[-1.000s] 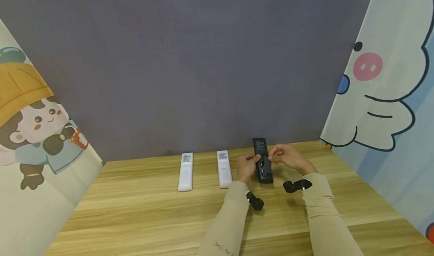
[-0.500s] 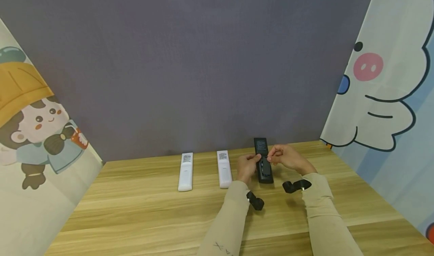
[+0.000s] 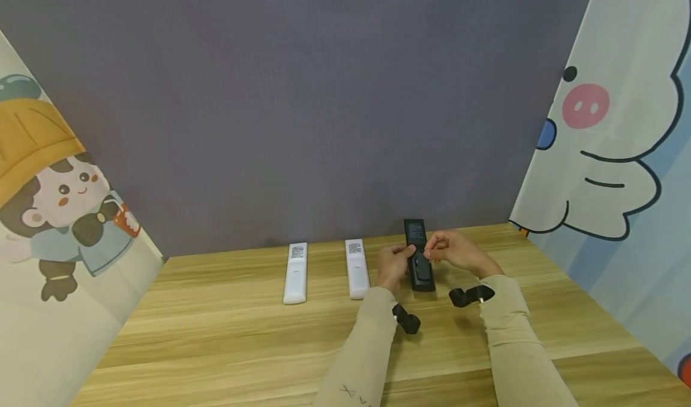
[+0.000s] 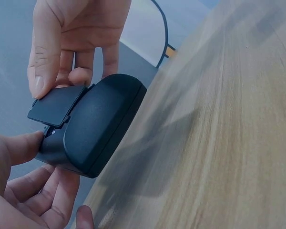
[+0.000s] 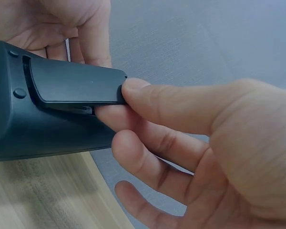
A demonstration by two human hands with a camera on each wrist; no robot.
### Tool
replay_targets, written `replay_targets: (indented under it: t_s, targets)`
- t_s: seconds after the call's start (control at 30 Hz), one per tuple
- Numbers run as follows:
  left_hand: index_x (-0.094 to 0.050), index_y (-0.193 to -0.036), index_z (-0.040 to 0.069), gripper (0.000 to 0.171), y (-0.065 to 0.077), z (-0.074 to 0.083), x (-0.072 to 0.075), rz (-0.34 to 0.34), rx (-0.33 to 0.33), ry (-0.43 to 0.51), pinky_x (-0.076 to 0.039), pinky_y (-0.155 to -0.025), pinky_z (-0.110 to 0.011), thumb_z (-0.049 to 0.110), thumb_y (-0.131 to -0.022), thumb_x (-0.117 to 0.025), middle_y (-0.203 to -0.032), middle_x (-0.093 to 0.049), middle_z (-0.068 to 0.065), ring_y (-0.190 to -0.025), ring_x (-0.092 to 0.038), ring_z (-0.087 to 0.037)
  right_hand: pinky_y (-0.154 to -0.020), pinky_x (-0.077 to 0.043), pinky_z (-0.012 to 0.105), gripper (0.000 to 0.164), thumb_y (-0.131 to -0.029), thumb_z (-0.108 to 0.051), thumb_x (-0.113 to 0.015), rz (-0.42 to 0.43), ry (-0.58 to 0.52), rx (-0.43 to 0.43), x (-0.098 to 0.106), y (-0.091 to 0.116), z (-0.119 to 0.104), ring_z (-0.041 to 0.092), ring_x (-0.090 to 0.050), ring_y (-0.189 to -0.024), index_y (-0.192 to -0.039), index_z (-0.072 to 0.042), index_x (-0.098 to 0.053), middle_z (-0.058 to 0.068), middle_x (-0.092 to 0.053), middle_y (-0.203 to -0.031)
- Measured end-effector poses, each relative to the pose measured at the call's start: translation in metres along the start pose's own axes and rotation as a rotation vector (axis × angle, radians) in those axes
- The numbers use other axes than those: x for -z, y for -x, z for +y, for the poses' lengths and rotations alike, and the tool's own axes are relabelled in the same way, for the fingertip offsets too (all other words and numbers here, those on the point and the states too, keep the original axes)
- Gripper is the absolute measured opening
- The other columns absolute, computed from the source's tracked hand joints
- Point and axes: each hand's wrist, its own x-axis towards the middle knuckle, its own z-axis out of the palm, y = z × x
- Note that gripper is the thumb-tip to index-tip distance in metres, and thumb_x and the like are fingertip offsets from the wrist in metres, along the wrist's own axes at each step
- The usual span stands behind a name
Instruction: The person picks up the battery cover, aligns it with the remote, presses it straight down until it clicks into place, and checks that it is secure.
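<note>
A black remote control lies back side up near the table's rear edge in the head view, tail end toward me. My left hand grips its left side, thumb on top and fingers under it in the left wrist view. Between thumb and forefinger, my right hand pinches the upper end of the black battery cover. That cover sits tilted over the battery compartment, its far end at the slot by the remote's tail. A gap shows along one side of it, with most of the compartment hidden beneath.
Two white remote controls lie back side up to the left, one farther off and one close to my left hand. Behind the wooden table rises a grey panel. Cartoon-printed sheets flank both sides.
The battery cover has come down over the compartment, hiding the batteries that showed a second ago. My right hand has shifted slightly left with it; my left hand stays almost still.
</note>
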Motion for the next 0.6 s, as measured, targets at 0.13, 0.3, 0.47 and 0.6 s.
replay_targets:
  t_s: [0.13, 0.3, 0.47, 0.6]
  targets:
    - [-0.079, -0.102, 0.007, 0.02, -0.0001, -0.0002, 0.0004, 0.003, -0.006, -0.008, -0.046, -0.06, -0.026, 0.025, -0.093, -0.075, -0.089, -0.071, -0.003, -0.079, -0.063, -0.017, -0.073, -0.054, 0.037, 0.013, -0.098, -0.009, -0.066, 0.002, 0.004, -0.003, -0.0012, -0.0003, -0.0013, 0.024, -0.065, -0.08, -0.104, 0.003, -0.065, 0.017, -0.072, -0.094]
    - [-0.078, -0.102, 0.007, 0.02, -0.0002, -0.0005, 0.0002, 0.005, -0.007, -0.005, -0.046, -0.061, -0.025, 0.024, -0.093, -0.075, -0.089, -0.072, -0.003, -0.078, -0.063, -0.016, -0.068, -0.051, 0.032, 0.013, -0.096, -0.009, -0.069, -0.001, 0.009, 0.008, -0.002, -0.0026, 0.0008, 0.017, -0.062, -0.073, -0.1, 0.004, -0.065, 0.013, -0.071, -0.086]
    - [-0.078, -0.101, 0.006, 0.019, -0.0003, -0.0004, -0.0002, 0.001, 0.001, 0.006, -0.045, -0.058, -0.025, 0.023, -0.093, -0.075, -0.081, -0.068, -0.001, -0.072, -0.061, -0.015, -0.068, -0.051, 0.032, 0.013, -0.095, -0.007, -0.069, -0.007, 0.009, 0.015, -0.0025, -0.0035, 0.0019, 0.018, -0.062, -0.073, -0.099, 0.004, -0.065, 0.011, -0.07, -0.083]
    - [-0.078, -0.101, 0.006, 0.019, -0.0005, -0.0005, 0.0002, -0.004, 0.01, 0.018, -0.044, -0.057, -0.025, 0.023, -0.093, -0.075, -0.079, -0.067, -0.001, -0.07, -0.06, -0.016, -0.069, -0.051, 0.034, 0.013, -0.095, -0.009, -0.07, -0.003, 0.013, 0.007, -0.0034, -0.0035, 0.0022, 0.024, -0.062, -0.076, -0.099, 0.003, -0.065, 0.009, -0.07, -0.083]
